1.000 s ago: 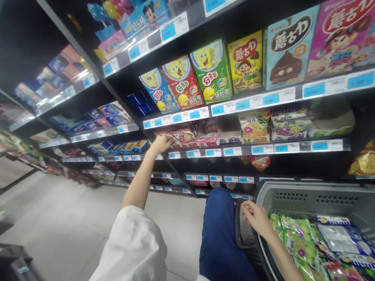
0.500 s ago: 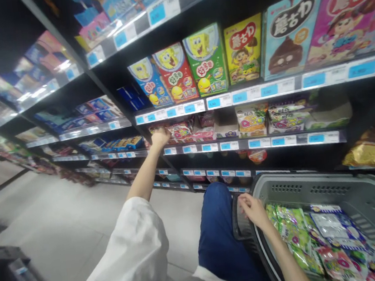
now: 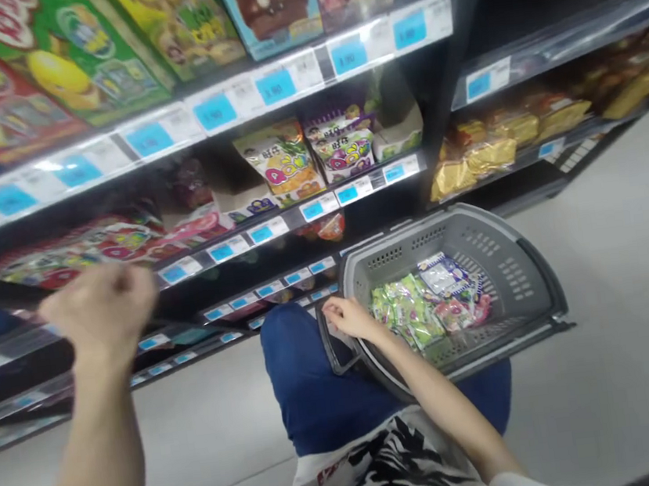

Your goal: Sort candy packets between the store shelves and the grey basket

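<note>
My left hand (image 3: 102,310) is closed in a fist, its back towards me, at the front edge of a shelf. Just behind it lies a row of red and green candy packets (image 3: 116,238). Whatever the left fingers may hold is hidden. Across the rim of a grey plastic basket (image 3: 503,252) lies my right forearm. My right hand (image 3: 346,317) is at the basket's black handle (image 3: 334,356), fingers curled together; what is in them cannot be made out. Inside the basket are several green candy packets (image 3: 415,303), a blue-and-white packet (image 3: 442,274) and a pink one (image 3: 455,314).
Candy boxes, among them a green box (image 3: 66,62), stand on the shelf above. An orange packet (image 3: 282,161) and a purple packet (image 3: 341,142) stand further right. Gold packages (image 3: 480,161) fill a neighbouring shelf. My blue-trousered knee (image 3: 298,364) is beside the basket.
The view has swung right and down, towards the basket. My left hand has come back from the shelf, closer to me. My right hand stays by the basket handle.
</note>
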Demonstrator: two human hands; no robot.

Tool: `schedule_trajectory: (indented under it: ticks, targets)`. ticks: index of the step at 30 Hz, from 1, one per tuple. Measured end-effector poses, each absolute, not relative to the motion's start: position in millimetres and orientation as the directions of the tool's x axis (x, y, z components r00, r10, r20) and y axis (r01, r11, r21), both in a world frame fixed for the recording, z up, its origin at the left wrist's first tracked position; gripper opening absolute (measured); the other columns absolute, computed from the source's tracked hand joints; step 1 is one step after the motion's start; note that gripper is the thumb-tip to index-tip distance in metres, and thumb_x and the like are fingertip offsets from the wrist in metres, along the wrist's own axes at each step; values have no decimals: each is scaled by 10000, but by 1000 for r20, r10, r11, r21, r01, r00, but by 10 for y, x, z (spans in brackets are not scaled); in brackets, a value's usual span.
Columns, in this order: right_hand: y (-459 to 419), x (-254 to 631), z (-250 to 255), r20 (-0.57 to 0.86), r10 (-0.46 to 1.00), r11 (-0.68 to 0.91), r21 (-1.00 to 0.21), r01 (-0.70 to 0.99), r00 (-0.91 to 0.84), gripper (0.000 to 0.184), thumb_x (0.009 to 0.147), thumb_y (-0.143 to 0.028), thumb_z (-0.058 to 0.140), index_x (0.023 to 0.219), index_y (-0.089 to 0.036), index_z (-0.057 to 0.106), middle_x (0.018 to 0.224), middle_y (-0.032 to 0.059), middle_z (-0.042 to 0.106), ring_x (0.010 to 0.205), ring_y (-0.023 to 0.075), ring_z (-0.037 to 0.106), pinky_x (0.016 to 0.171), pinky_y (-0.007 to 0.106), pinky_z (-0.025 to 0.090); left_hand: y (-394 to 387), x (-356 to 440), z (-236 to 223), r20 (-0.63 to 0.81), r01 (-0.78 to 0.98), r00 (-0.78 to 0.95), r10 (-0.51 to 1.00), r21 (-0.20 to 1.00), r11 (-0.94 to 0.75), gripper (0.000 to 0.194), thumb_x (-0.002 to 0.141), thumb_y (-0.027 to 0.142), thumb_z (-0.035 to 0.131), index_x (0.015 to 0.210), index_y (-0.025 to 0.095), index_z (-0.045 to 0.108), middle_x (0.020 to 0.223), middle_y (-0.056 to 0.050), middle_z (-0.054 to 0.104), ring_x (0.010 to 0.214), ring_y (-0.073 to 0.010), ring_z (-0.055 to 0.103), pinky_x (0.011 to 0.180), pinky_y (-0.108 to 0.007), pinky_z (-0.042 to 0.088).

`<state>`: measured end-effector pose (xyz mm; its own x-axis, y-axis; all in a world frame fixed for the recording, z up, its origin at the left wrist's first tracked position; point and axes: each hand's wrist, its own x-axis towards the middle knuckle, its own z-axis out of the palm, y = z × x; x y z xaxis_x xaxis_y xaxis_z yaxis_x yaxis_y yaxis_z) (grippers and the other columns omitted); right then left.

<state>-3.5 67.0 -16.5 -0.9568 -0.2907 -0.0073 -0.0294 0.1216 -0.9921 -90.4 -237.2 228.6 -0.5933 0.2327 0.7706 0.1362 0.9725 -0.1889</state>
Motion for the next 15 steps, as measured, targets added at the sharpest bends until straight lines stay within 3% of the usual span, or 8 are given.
schedule_trajectory:
  ticks: [2, 3, 5, 7, 11, 15]
  targets:
    - [675, -42, -144, -32, -289, 95, -995, 4, -957, 143, 934, -261, 512, 950, -193, 637, 712, -16, 644, 492, 94, 615, 422, 158, 432, -1899, -734, 2094, 707, 481, -473, 526, -293, 826, 291, 810, 252, 530, 534, 194, 462, 505, 39, 449, 487, -106, 389, 488, -237, 229]
    - [681, -48, -132, -45, -288, 74, -997, 24, -957, 143, 933, -273, 515, 948, -193, 633, 708, -14, 643, 488, 99, 613, 407, 161, 430, -1630, -696, 1988, 586, 619, -450, 674, -340, 708, 289, 833, 234, 544, 549, 204, 493, 530, 34, 496, 523, -118, 454, 504, -245, 284]
    - [699, -68, -114, -77, -290, 0, -997, 80, -954, 140, 921, -298, 534, 945, -191, 622, 700, -12, 641, 496, 112, 617, 398, 175, 446, -1060, -722, 1757, 402, 774, -385, 831, -349, 528, 339, 876, 267, 544, 545, 210, 493, 534, 23, 509, 518, -127, 451, 538, -273, 323]
    - [728, -92, -114, -122, -298, -103, -982, 159, -947, 147, 886, -322, 580, 921, -183, 610, 682, -11, 634, 496, 124, 614, 403, 197, 470, -493, -847, 1499, 254, 894, -327, 910, -230, 385, 347, 904, 286, 504, 568, 203, 530, 561, 5, 546, 524, -130, 468, 547, -283, 322]
    - [825, -114, -169, -181, -350, -221, -938, 269, -919, 208, 787, -358, 672, 792, -162, 602, 599, -9, 621, 448, 128, 581, 409, 217, 473, 423, -1109, 895, 38, 972, -232, 972, 45, 230, 288, 912, 259, 470, 693, 174, 636, 723, -51, 669, 635, -151, 581, 560, -273, 330]
    - [935, -64, -200, -259, -462, -164, -915, 369, -848, 289, 737, -418, 694, 668, -154, 601, 510, 15, 606, 441, 152, 585, 430, 230, 467, 832, -1104, 329, -134, 976, -151, 979, 138, 170, 301, 958, 261, 450, 834, 157, 704, 880, -96, 731, 740, -182, 667, 600, -272, 390]
